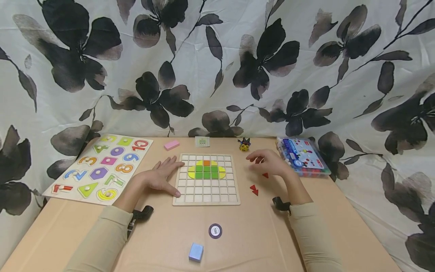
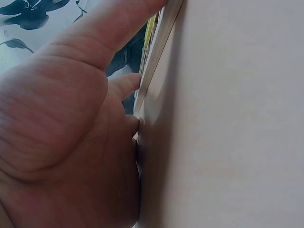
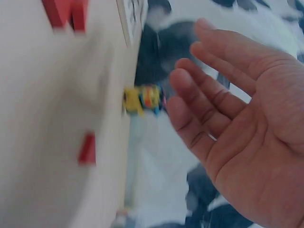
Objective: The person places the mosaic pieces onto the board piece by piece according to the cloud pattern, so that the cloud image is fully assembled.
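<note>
A wooden grid board (image 1: 206, 199) lies in the middle of the table, with yellow, green and orange tiles (image 1: 206, 169) set in its upper cells. My left hand (image 1: 162, 176) rests flat on the table, its straight fingers touching the board's left edge (image 2: 156, 52). My right hand (image 1: 268, 161) hovers to the right of the board, fingers relaxed and holding nothing (image 3: 237, 104). One small red triangle (image 1: 265, 175) lies just under that hand (image 3: 87, 148). Two more red triangles (image 1: 253, 189) lie nearer the board's right side (image 3: 66, 12).
A number puzzle board (image 1: 100, 167) lies at the left. A pink block (image 1: 171, 145), a small card (image 1: 202, 141) and a yellow toy figure (image 1: 244, 144) sit at the back. A plastic box of pieces (image 1: 302, 156) stands at the right. Near me are a round token (image 1: 215, 231) and a blue block (image 1: 196, 252).
</note>
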`<state>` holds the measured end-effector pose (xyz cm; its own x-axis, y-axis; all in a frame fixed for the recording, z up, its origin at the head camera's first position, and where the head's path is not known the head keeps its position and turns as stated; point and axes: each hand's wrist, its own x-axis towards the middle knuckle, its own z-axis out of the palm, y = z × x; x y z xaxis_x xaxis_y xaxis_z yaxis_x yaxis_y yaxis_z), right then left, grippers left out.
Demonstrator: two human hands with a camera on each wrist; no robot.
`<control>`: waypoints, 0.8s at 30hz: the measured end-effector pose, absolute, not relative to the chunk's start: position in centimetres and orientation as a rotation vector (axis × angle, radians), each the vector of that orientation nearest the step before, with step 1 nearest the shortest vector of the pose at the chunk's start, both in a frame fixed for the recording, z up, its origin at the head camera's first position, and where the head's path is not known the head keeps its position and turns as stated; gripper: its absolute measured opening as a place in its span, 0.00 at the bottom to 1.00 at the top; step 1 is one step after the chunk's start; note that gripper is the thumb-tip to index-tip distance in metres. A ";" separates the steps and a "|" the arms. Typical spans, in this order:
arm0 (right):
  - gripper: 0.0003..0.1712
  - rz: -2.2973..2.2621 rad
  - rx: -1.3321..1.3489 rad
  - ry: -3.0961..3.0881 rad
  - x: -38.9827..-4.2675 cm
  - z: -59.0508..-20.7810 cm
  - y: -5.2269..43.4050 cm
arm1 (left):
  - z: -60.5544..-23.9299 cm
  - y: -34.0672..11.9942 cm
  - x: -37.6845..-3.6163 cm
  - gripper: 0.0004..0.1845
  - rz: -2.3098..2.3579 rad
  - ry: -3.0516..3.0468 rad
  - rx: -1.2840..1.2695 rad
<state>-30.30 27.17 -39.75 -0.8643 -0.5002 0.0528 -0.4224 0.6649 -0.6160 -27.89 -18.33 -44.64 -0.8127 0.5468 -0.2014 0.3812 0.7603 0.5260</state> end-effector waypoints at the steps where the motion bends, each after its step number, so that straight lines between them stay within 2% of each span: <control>1: 0.19 -0.975 -0.742 2.742 -30.4 -39.7 27.8 | -44.6 -18.3 -27.9 0.66 0.675 2.613 0.715; 10: 0.14 -0.762 -0.497 2.666 -30.8 -40.0 30.8 | -44.7 -18.3 -27.9 0.66 0.678 2.613 0.707; 16: 0.09 -0.653 -0.451 2.670 -31.1 -40.7 31.1 | -44.6 -18.3 -27.8 0.66 0.681 2.612 0.705; 24: 0.10 -0.752 -0.453 2.675 -31.7 -41.9 31.1 | -44.6 -18.3 -27.8 0.66 0.677 2.611 0.703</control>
